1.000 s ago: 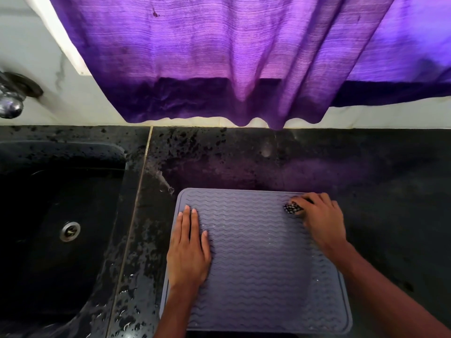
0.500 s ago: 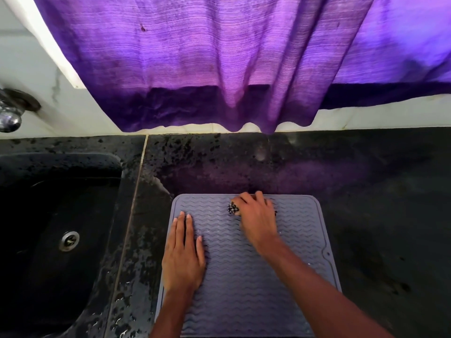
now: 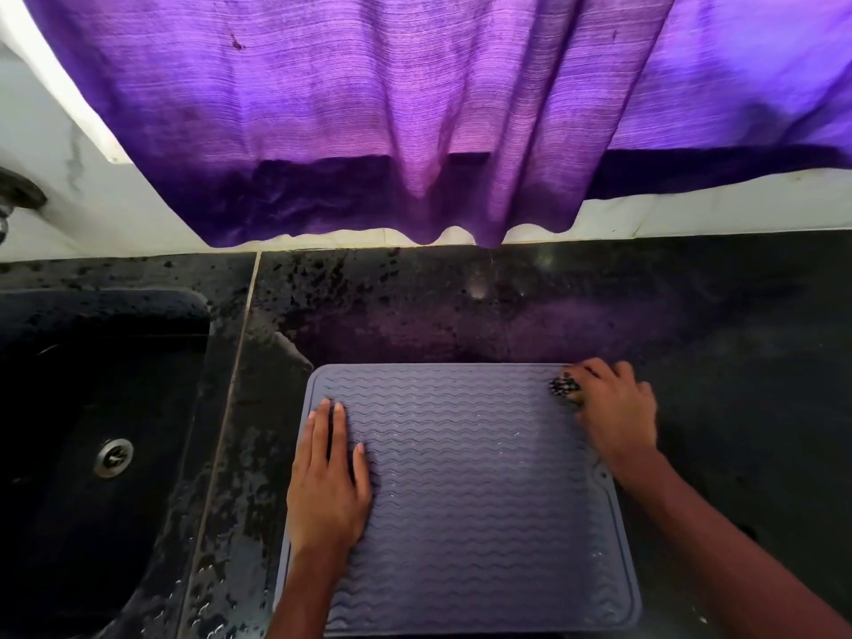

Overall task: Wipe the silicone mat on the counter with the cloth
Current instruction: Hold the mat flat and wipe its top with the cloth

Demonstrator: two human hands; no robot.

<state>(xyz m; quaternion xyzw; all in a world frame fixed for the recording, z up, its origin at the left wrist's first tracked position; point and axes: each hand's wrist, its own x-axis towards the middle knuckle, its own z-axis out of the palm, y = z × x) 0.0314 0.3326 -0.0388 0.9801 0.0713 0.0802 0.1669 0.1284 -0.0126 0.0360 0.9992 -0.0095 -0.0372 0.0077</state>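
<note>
Bunched cloth gripped in right hand at mat's far-right corner; left hand flat.

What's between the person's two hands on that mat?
Only bare ribbed mat, in the head view; the left hand lies flat, the right hand grips the cloth.

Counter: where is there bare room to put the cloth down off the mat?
Widest bare counter lies right of the mat, past the right hand holding the cloth. A band is also free between mat and curtain. The strip between sink and left hand is narrow and looks wet.
</note>
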